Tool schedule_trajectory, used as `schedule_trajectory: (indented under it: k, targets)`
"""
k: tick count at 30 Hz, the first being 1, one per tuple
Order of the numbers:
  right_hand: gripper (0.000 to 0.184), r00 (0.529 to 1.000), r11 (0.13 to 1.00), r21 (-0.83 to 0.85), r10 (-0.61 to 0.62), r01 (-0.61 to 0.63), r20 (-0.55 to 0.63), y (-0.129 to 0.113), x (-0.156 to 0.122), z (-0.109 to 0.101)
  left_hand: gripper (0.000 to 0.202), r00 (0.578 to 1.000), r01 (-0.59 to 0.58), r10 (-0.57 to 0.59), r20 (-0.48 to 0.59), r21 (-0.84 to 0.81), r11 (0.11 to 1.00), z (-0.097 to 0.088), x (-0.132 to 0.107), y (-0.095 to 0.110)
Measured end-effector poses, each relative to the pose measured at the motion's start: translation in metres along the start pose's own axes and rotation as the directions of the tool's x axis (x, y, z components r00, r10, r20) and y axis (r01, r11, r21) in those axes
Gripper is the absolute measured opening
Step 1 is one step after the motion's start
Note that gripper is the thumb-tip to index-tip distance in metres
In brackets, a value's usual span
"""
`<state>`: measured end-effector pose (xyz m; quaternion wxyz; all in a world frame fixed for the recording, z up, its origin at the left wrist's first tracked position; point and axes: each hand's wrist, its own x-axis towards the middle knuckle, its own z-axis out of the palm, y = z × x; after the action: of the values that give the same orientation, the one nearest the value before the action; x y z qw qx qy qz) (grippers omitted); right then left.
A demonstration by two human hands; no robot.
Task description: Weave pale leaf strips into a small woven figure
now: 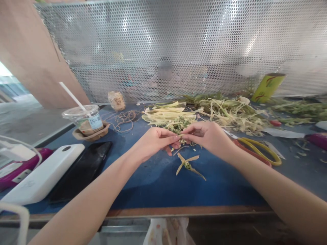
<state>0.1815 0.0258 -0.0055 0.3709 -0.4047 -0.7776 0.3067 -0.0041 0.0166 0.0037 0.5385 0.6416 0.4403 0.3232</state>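
Note:
My left hand (163, 140) and my right hand (201, 135) meet over the middle of the blue table. Thumb and fingers of both are pinched together on a small green plant piece (180, 136), mostly hidden by the fingertips. Just behind them lies a heap of small green-white buds (180, 124). Pale cut stalks or leaves (166, 114) are laid side by side beyond it. On the table in front of my hands rests a small cross-shaped plant bundle (187, 164) with a long tail. To the right of my right hand are scissors (258, 149) with yellow and orange handles.
A perforated metal screen (178, 41) closes off the back. At left stand a plastic cup with straw (89, 119), tangled twine (125, 119), a black phone (84, 170), a white power bank (46, 173) and a purple power strip (22, 172). Plant trimmings (232, 114) cover the back right.

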Motion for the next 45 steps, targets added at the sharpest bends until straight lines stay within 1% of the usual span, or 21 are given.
schedule_trajectory:
  k: [3,5,6,8,10,11,12,14,17,18,19,20,22,23,25,28,31,33,40,42,45]
  targets:
    - [0.013,0.999,0.995,-0.093,-0.035,0.034,-0.008,-0.004,-0.001,-0.001,0.018,1.000,0.024,-0.023,-0.018,0.013,1.000,0.000,0.000,0.001]
    - [0.018,0.999,0.989,-0.148,-0.025,0.029,0.024,-0.006,-0.001,-0.005,0.017,0.999,0.019,-0.018,-0.039,0.028,0.999,-0.001,0.001,0.000]
    - [0.022,0.998,0.983,-0.183,-0.010,0.022,0.065,-0.007,-0.001,-0.008,0.016,0.998,0.018,-0.016,-0.057,0.027,0.999,-0.001,0.002,0.000]
    - [0.029,0.980,0.961,-0.276,0.041,0.016,0.197,-0.007,-0.002,-0.013,0.014,0.995,0.015,-0.015,-0.103,0.004,1.000,-0.004,0.004,-0.002]
    - [0.035,0.931,0.931,-0.365,0.110,0.026,0.347,-0.006,-0.004,-0.016,0.013,0.989,0.007,-0.011,-0.149,-0.030,1.000,-0.006,0.006,-0.003]
    - [0.037,0.905,0.917,-0.398,0.140,0.035,0.402,-0.006,-0.006,-0.016,0.013,0.986,0.003,-0.010,-0.164,-0.044,0.999,-0.007,0.006,-0.003]
    - [0.039,0.889,0.904,-0.425,0.159,0.043,0.429,-0.006,-0.007,-0.014,0.013,0.985,-0.001,-0.009,-0.175,-0.054,0.999,-0.007,0.007,-0.003]
    - [0.039,0.878,0.889,-0.454,0.161,0.070,0.450,-0.005,-0.008,-0.009,0.013,0.982,-0.002,-0.010,-0.188,-0.063,0.998,-0.007,0.007,-0.003]
    - [0.028,0.868,0.900,-0.422,0.123,0.106,0.480,-0.005,-0.009,-0.003,0.013,0.977,-0.017,0.001,-0.213,-0.074,0.997,-0.005,0.005,-0.002]
    - [0.023,0.874,0.911,-0.398,0.103,0.109,0.475,-0.006,-0.008,-0.002,0.014,0.974,-0.033,0.015,-0.225,-0.075,0.997,-0.005,0.005,-0.001]
    - [0.019,0.889,0.922,-0.370,0.072,0.113,0.451,-0.006,-0.008,-0.003,0.015,0.970,-0.055,0.036,-0.239,-0.075,0.996,-0.005,0.004,0.000]
    - [0.017,0.916,0.929,-0.350,0.031,0.122,0.400,-0.006,-0.007,-0.003,0.016,0.965,-0.083,0.062,-0.255,-0.072,0.994,-0.006,0.003,0.001]
    - [0.016,0.967,0.928,-0.339,-0.074,0.156,0.243,-0.006,-0.006,-0.005,0.019,0.948,-0.145,0.124,-0.293,-0.052,0.988,-0.008,0.000,0.004]
    - [0.016,0.979,0.923,-0.343,-0.125,0.174,0.160,-0.005,-0.005,-0.006,0.021,0.938,-0.172,0.155,-0.310,-0.030,0.985,-0.009,-0.001,0.005]
    - [0.017,0.981,0.918,-0.349,-0.190,0.189,0.031,-0.005,-0.004,-0.007,0.024,0.921,-0.220,0.222,-0.321,0.045,0.975,-0.009,-0.005,0.008]
    - [0.018,0.973,0.931,-0.312,-0.222,0.191,-0.067,-0.005,-0.004,-0.006,0.025,0.912,-0.266,0.319,-0.256,0.222,0.938,-0.006,-0.011,0.013]
    - [0.019,0.960,0.938,-0.281,-0.248,0.204,-0.129,-0.006,-0.004,-0.003,0.023,0.909,-0.295,0.378,-0.177,0.369,0.881,0.000,-0.014,0.014]
    - [0.020,0.954,0.936,-0.283,-0.258,0.208,-0.154,-0.007,-0.004,-0.002,0.021,0.896,-0.318,0.416,-0.155,0.431,0.845,0.002,-0.015,0.014]
    - [0.020,0.957,0.932,-0.311,-0.244,0.186,-0.158,-0.007,-0.006,0.000,0.022,0.847,-0.304,0.502,-0.175,0.616,0.727,0.002,-0.013,0.011]
    - [0.019,0.953,0.923,-0.341,-0.247,0.177,-0.173,-0.007,-0.006,0.000,0.021,0.824,-0.304,0.539,-0.175,0.668,0.680,0.002,-0.013,0.011]
    - [0.017,0.947,0.895,-0.414,-0.263,0.167,-0.186,-0.005,-0.006,0.000,0.017,0.769,-0.323,0.621,-0.151,0.746,0.582,0.004,-0.013,0.009]
